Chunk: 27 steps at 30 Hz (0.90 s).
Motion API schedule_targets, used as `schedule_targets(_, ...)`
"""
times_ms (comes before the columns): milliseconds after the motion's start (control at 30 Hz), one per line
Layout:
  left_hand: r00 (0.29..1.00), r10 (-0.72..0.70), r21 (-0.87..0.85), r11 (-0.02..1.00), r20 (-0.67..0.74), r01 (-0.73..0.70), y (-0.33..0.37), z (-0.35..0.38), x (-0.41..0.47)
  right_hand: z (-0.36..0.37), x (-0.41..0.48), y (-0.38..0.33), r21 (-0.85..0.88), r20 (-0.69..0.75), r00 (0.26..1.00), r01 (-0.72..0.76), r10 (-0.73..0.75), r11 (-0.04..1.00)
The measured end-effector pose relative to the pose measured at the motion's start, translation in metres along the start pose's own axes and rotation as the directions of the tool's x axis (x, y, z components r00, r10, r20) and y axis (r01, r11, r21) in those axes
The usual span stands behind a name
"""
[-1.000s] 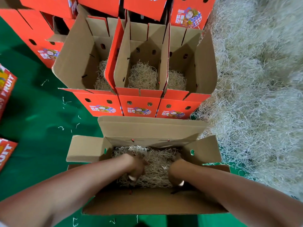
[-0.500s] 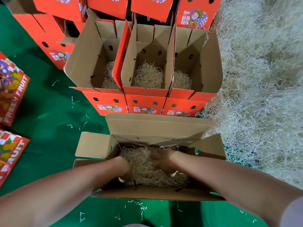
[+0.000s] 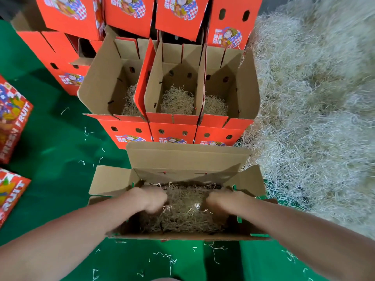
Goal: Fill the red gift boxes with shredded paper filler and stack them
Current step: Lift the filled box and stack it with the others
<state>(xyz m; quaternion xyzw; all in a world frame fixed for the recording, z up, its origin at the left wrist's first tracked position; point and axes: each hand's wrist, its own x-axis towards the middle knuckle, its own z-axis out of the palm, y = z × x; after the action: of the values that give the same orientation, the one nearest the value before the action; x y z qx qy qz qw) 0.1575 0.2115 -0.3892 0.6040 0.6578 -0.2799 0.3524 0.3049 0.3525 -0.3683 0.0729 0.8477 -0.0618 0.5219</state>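
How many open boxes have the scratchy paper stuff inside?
4: the near box under both hands, and three in a row behind it, left, middle, right. Others may be hidden.

Green floor covering underfoot

The green floor covering [image 3: 50, 155] spreads smooth and creased in places, a dark strip of bare ground [image 3: 12, 7] beyond its far-left edge.

Both hands' fingers [image 3: 156, 207] blurred, buried in filler [image 3: 182, 216].

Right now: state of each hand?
Left hand: in the box, curled into the filler; blurred, grip cannot be told.
Right hand: same, fingers buried in filler.
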Motion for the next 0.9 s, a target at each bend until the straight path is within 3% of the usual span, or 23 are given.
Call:
schedule_targets(33,0.993,0.012,-0.047,0.999,-0.115,-0.018,0.001,-0.009,-0.002,-0.004,-0.009,0.001,0.04,-0.186,0.982,0.031,-0.023,0.999)
schedule_targets(67,0.974,0.007,-0.121,0.992,-0.226,-0.035,0.002,-0.017,-0.006,-0.005,-0.02,0.002,0.054,-0.4,0.916,0.072,-0.044,0.996)
schedule_targets(100,0.954,-0.034,-0.2,0.979,-0.298,-0.027,0.002,-0.025,-0.014,-0.006,-0.031,0.004,0.091,-0.605,0.795,0.106,-0.03,0.99)
schedule_targets(133,0.931,-0.073,-0.275,0.961,-0.358,-0.031,0.002,-0.029,-0.02,-0.007,-0.044,0.005,0.134,-0.783,0.622,0.154,0.01,0.979)
schedule_targets(200,0.882,-0.125,-0.354,0.934,-0.454,-0.05,0.002,-0.036,-0.04,-0.007,-0.065,0.011,0.144,-0.979,0.173,0.224,0.106,0.964)
schedule_targets(233,0.862,-0.144,-0.389,0.919,-0.485,-0.065,0.003,-0.04,-0.05,-0.007,-0.074,0.015,0.159,-0.987,0.012,0.204,0.16,0.966)
schedule_targets(267,0.846,-0.152,-0.424,0.901,-0.511,-0.094,0.003,-0.042,-0.059,-0.007,-0.079,0.019,0.187,-0.978,-0.061,0.164,0.199,0.968)
schedule_targets(300,0.832,-0.16,-0.458,0.881,-0.531,-0.122,0.004,-0.045,-0.069,-0.01,-0.084,0.023,0.224,-0.972,-0.051,0.098,0.229,0.97)
schedule_targets(333,0.824,-0.168,-0.486,0.862,-0.541,-0.143,0.006,-0.047,-0.078,-0.012,-0.085,0.028,0.269,-0.963,0.029,0.035,0.268,0.962)
schedule_targets(400,0.834,-0.155,-0.522,0.835,-0.529,-0.176,0.014,-0.049,-0.098,-0.017,-0.087,0.039,0.388,-0.881,0.285,-0.019,0.377,0.921)
schedule_targets(467,0.886,-0.098,-0.599,0.77,-0.453,-0.22,0.023,-0.047,-0.12,-0.024,-0.087,0.046,0.497,-0.782,0.436,0.006,0.445,0.868)
schedule_targets(567,0.943,-0.011,-0.655,0.722,-0.333,-0.223,0.037,-0.034,-0.148,-0.033,-0.085,0.044,0.536,-0.784,0.411,0.071,0.465,0.841)
schedule_targets(667,0.908,-0.045,-0.441,0.883,-0.416,-0.158,0.042,-0.019,-0.16,-0.037,-0.084,0.028,0.526,-0.804,0.386,0.107,0.452,0.844)
schedule_targets(767,0.789,-0.288,-0.345,0.933,-0.543,0.104,0.026,-0.003,-0.175,-0.04,-0.078,0.007,0.45,-0.86,0.349,0.174,0.372,0.876)
schedule_targets(833,0.676,-0.453,-0.398,0.883,-0.582,0.249,0.004,0.011,-0.185,-0.043,-0.075,-0.009,0.38,-0.909,0.287,0.267,0.303,0.886)
schedule_targets(900,0.515,-0.613,-0.492,0.789,-0.599,0.367,-0.018,0.027,-0.193,-0.045,-0.073,-0.028,0.304,-0.943,0.257,0.404,0.211,0.863)
